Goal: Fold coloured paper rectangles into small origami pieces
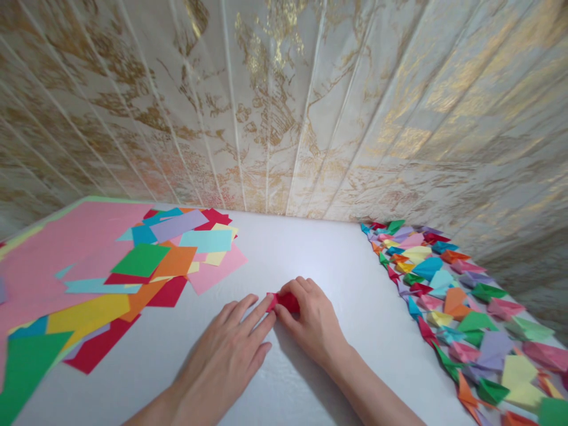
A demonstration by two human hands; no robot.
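Observation:
A small piece of folded red paper (289, 303) lies on the white table between my two hands, partly hidden by fingers. My right hand (313, 316) pinches it, thumb and fingers closed around its right part. My left hand (237, 337) lies nearly flat on the left, fingers stretched out, with its fingertips pressing on the paper's left end. How the folds run underneath the fingers cannot be made out.
Loose coloured paper sheets, among them a green sheet (141, 260) and a large pink sheet (89, 236), spread over the left. Rows of folded paper shapes (448, 290) in many colours line the right. A white and gold patterned curtain (275, 106) hangs behind the white table (302, 242).

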